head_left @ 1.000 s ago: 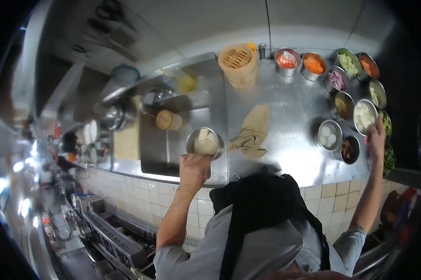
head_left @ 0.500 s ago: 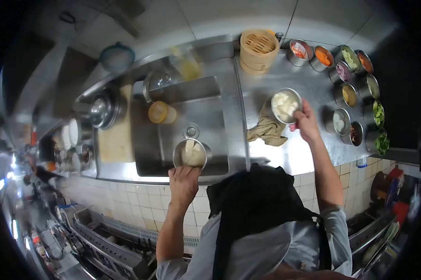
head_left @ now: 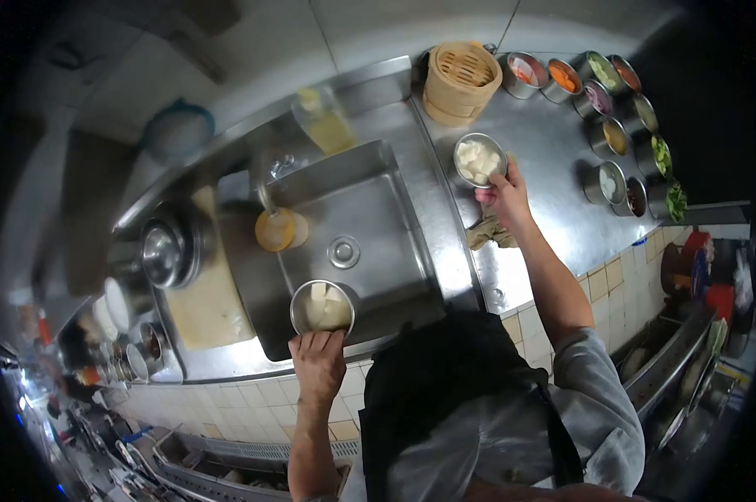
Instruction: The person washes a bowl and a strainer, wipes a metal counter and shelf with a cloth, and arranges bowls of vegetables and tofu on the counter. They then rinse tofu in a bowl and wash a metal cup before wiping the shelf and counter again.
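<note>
My left hand [head_left: 318, 366] grips the near rim of a round metal bowl [head_left: 352, 308], which is over the near part of the sink. White blocks sit in cloudy liquid inside it. On the other side, my right hand [head_left: 505, 197] has its fingers around a second metal bowl [head_left: 457, 165] filled with white chunks [head_left: 478, 161]. That bowl is above the steel counter, close to the sink's right side. Just below it, partly hidden by my right hand and forearm, lies a crumpled brown cloth [head_left: 490, 233].
The sink [head_left: 378, 217] holds a yellow-rimmed container [head_left: 275, 230] beneath the faucet [head_left: 263, 188]. A bamboo steamer [head_left: 460, 92] stands at the back of the counter. Several metal tubs of cut vegetables [head_left: 597, 99] line the right side. A cutting board [head_left: 204, 301] lies left of the sink.
My right hand has carried its bowl left and away from me, toward the sink. The bowl in my left hand sits slightly farther from the drain. The whole view has turned a little.
</note>
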The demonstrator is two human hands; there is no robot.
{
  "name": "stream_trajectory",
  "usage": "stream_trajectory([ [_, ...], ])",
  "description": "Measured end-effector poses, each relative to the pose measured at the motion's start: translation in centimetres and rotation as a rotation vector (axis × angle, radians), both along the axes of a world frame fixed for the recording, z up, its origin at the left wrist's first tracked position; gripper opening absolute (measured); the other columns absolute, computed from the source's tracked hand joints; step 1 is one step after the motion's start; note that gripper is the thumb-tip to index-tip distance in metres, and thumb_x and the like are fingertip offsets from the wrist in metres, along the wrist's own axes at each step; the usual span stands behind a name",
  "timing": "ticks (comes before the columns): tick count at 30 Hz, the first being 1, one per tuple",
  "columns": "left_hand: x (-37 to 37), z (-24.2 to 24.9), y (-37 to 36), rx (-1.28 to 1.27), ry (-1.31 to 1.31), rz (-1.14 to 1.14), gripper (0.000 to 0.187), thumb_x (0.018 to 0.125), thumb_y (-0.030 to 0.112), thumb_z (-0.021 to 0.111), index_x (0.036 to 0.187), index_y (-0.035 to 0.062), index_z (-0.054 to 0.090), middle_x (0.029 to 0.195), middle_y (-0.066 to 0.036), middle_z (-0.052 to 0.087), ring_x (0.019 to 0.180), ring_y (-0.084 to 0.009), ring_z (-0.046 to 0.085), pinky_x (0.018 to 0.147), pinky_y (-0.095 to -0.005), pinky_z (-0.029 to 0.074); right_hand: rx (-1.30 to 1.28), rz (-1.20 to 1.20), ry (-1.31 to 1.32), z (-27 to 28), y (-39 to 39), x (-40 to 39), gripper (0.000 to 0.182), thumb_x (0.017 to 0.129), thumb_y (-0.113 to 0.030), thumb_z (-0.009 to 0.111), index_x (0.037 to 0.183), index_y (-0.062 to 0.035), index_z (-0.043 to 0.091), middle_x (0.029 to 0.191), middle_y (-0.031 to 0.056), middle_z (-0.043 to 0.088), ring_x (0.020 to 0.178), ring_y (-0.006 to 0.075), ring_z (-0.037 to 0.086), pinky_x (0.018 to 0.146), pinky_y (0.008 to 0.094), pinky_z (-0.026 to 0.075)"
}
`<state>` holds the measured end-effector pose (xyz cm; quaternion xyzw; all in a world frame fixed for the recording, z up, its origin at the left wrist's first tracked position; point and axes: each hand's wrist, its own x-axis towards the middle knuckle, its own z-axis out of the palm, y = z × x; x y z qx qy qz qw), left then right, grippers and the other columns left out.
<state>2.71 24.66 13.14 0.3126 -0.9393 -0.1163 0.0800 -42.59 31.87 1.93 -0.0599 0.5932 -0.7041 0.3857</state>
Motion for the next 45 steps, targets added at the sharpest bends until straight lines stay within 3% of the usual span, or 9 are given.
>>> stream_trajectory([
  [8, -4.4, -1.2, -3.9, 0.015, 0.126, -0.142, 0.021, 0.077, 0.010, 0.066, 0.097, 0.0144, 0.069, 0.087, 0.001, 0.060, 0.090, -0.0201, 0.059, 0.083, -0.0388, 0.042, 0.026, -0.001, -0.123, 1.4, 4.0, 4.8, 0.077, 0.100, -0.028, 0.061, 0.159, -0.0103, 0.014, 0.155, 0.0181, 0.029, 0.125, 0.0308, 0.055, 0.090, 0.0449, 0.056],
  [12, -7.5, -2.5, -5.3, 0.060, 0.165, -0.242, 0.024, 0.076, 0.012, 0.064, 0.100, 0.0145, 0.068, 0.089, 0.002, 0.059, 0.095, -0.0183, 0.058, 0.085, -0.0372, 0.042, 0.071, 0.550, -0.280, 0.7, 3.5, 11.3, 0.091, 0.096, -0.051, 0.060, 0.160, -0.0102, 0.010, 0.163, 0.0200, 0.015, 0.141, 0.0382, 0.038, 0.100, 0.0522, 0.051],
  [21, -9.7, -5.1, -8.3, 0.090, 0.401, -0.308, 0.028, 0.078, 0.015, 0.072, 0.106, 0.0154, 0.072, 0.101, 0.005, 0.064, 0.104, -0.0149, 0.058, 0.088, -0.0360, 0.038, -0.038, 0.564, -0.520, 1.4, -5.9, 15.6, 0.065, 0.095, -0.021, 0.065, 0.149, -0.0026, 0.033, 0.139, 0.0149, 0.049, 0.121, 0.0269, 0.058, 0.091, 0.0431, 0.059],
  [24, -7.7, -7.2, -12.0, 0.195, 0.822, 0.174, 0.026, 0.088, 0.008, 0.062, 0.114, 0.0072, 0.068, 0.119, -0.014, 0.063, 0.111, -0.0263, 0.056, 0.094, -0.0381, 0.038, -0.020, 0.490, -0.419, 1.1, -6.7, 16.1, 0.066, 0.092, -0.013, 0.064, 0.150, -0.0047, 0.033, 0.138, 0.0151, 0.049, 0.122, 0.0266, 0.057, 0.092, 0.0431, 0.059],
  [31, -14.9, -17.4, -24.9, 1.214, 0.893, 1.072, 0.040, 0.105, 0.039, 0.049, 0.120, 0.0043, 0.062, 0.100, -0.003, 0.066, 0.093, -0.0146, 0.064, 0.074, -0.0245, 0.042, 0.008, 0.482, -0.457, -0.1, -7.9, 16.5, 0.077, 0.090, -0.010, 0.064, 0.155, -0.0073, 0.023, 0.140, 0.0168, 0.047, 0.123, 0.0266, 0.056, 0.089, 0.0412, 0.061],
  [34, -16.3, -15.9, -26.6, 1.424, 0.778, 0.841, 0.043, 0.104, 0.043, 0.050, 0.113, 0.0042, 0.064, 0.098, -0.004, 0.067, 0.091, -0.0149, 0.065, 0.071, -0.0253, 0.043, 0.044, 0.459, -0.461, -0.7, -7.9, 16.2, 0.081, 0.089, -0.012, 0.065, 0.156, -0.0072, 0.020, 0.141, 0.0172, 0.046, 0.120, 0.0258, 0.057, 0.086, 0.0371, 0.062],
  [38, -16.8, -15.5, -27.8, 1.355, 0.834, 0.971, 0.038, 0.105, 0.039, 0.050, 0.107, 0.0045, 0.064, 0.093, -0.004, 0.067, 0.086, -0.0136, 0.064, 0.068, -0.0261, 0.042, 0.088, 0.501, -0.420, -1.8, -8.3, 16.5, 0.085, 0.089, -0.012, 0.066, 0.157, -0.0054, 0.016, 0.142, 0.0177, 0.043, 0.119, 0.0252, 0.058, 0.081, 0.0321, 0.063],
  [41, -14.8, -21.3, -28.5, 0.279, 1.033, 0.940, 0.032, 0.093, 0.031, 0.061, 0.094, -0.0014, 0.060, 0.088, -0.012, 0.064, 0.085, -0.0225, 0.064, 0.075, -0.0329, 0.051, 0.088, 0.468, -0.405, -1.1, -8.8, 16.7, 0.085, 0.089, -0.012, 0.065, 0.158, -0.0044, 0.015, 0.143, 0.0184, 0.042, 0.119, 0.0253, 0.058, 0.079, 0.0311, 0.063],
  [45, -12.1, -26.8, -30.1, 0.172, 0.590, 0.902, 0.029, 0.090, 0.028, 0.061, 0.091, -0.0017, 0.060, 0.084, -0.012, 0.063, 0.077, -0.0224, 0.064, 0.068, -0.0355, 0.052, 0.107, 0.454, -0.413, -0.7, -8.8, 17.2, 0.085, 0.088, -0.011, 0.065, 0.157, -0.0042, 0.015, 0.142, 0.0192, 0.042, 0.120, 0.0259, 0.057, 0.080, 0.0314, 0.062],
])
